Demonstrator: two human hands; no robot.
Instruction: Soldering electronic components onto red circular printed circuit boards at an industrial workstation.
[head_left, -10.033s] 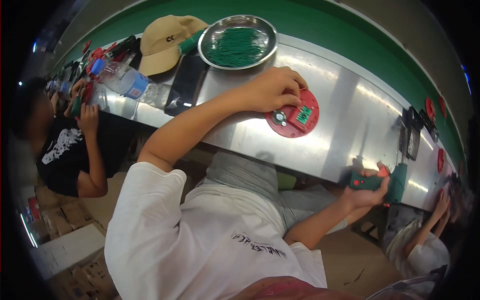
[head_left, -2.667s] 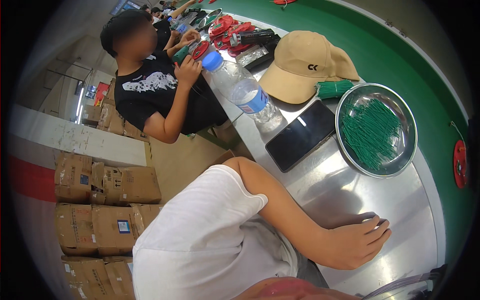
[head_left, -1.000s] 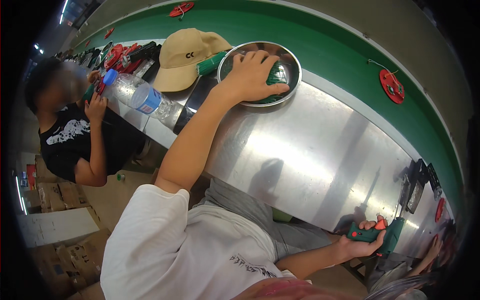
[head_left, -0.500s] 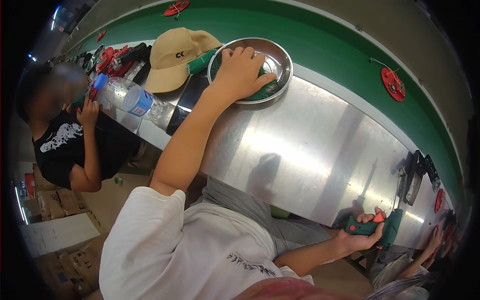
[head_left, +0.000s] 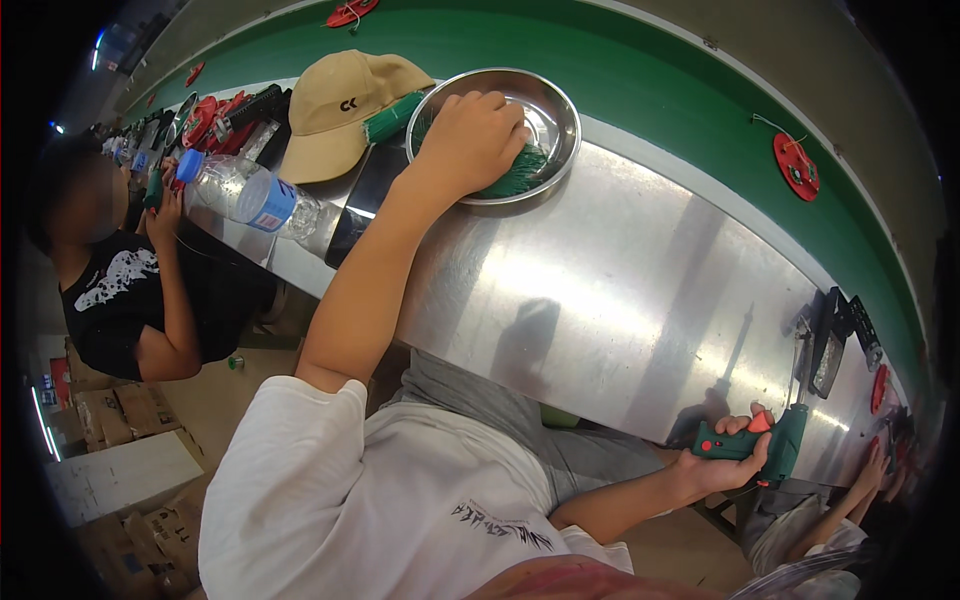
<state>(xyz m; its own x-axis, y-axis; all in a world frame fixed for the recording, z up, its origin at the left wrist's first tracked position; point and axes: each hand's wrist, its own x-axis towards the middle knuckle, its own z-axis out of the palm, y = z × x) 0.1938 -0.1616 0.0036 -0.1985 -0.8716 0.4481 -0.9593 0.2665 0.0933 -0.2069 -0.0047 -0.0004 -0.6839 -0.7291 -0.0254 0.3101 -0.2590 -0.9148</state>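
My left hand (head_left: 472, 145) is down inside a round steel bowl (head_left: 566, 160), its fingers curled over short green wires (head_left: 520, 172). Its fingertips are hidden, so what they pinch does not show. My right hand (head_left: 722, 462) is wrapped round a green soldering gun (head_left: 790, 447) with a red trigger. The gun is held at the right near edge of the metal table, its thin tip pointing away from me. Touching the bowl's left side is a bundle of green wires (head_left: 392, 118).
Left of the bowl are a tan cap (head_left: 335, 105), a plastic bottle (head_left: 245, 192) and a dark flat object (head_left: 352, 222). A green belt (head_left: 640, 75) carries red round boards (head_left: 796, 166) behind the metal table (head_left: 590, 270). Co-workers sit at left and far right.
My left thumb, stretched out before, has drawn in toward the fingers within the bowl. The soldering gun stays in my right hand. The co-worker at left has raised a green tool.
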